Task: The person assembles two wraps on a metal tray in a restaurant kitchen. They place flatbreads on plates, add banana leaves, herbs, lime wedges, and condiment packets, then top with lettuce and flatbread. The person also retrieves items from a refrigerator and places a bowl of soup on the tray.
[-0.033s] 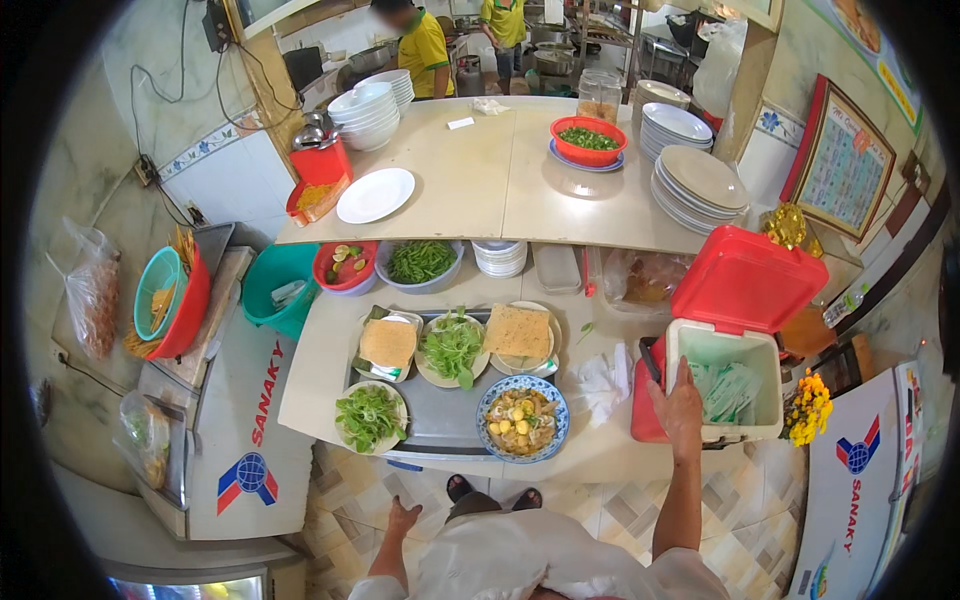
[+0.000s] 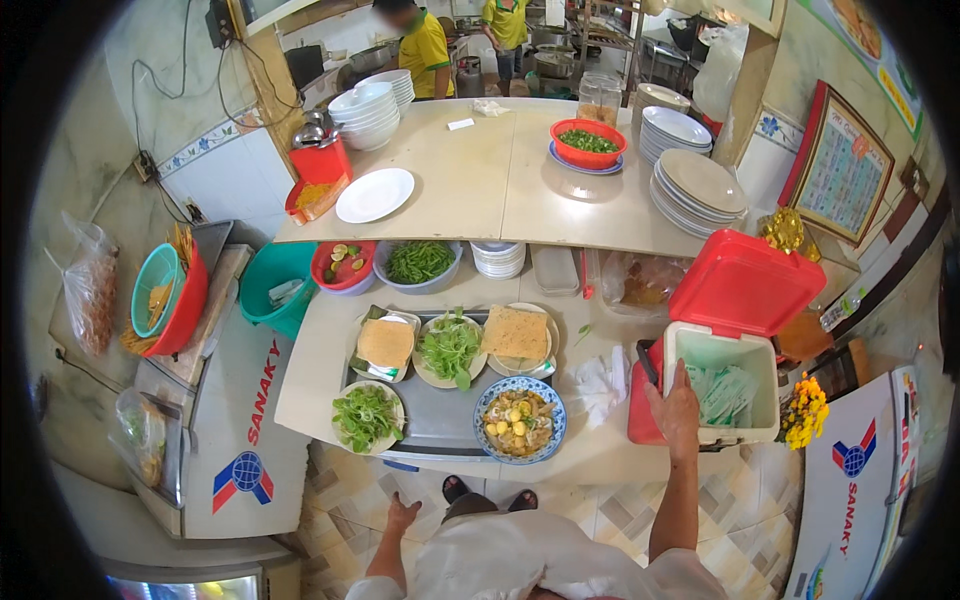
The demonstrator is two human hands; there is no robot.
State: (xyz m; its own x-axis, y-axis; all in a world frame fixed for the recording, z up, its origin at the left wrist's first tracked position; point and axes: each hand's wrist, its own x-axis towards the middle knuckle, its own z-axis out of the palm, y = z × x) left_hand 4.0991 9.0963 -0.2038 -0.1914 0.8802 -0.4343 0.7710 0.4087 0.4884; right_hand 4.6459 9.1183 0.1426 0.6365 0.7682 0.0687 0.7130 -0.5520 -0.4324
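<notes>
My right hand lies with fingers stretched out against the left rim of an open red-and-cream cooler box. Its red lid stands raised, and green-and-white packets are inside. Low beside my body, my left hand hangs in the air, fingers apart and holding nothing. Ahead of it, a grey tray carries a blue-patterned bowl of food with yellow balls, leafy greens and two flat toasted crackers. Another plate of greens sits at its left corner.
Crumpled white tissue lies between tray and cooler. Behind are a bowl of green chillies, a teal bin and a raised counter with stacked plates. Yellow flowers stand right of the cooler. Two people in yellow shirts are beyond.
The whole view has shifted very slightly. Both hands and the things on the table keep their places.
</notes>
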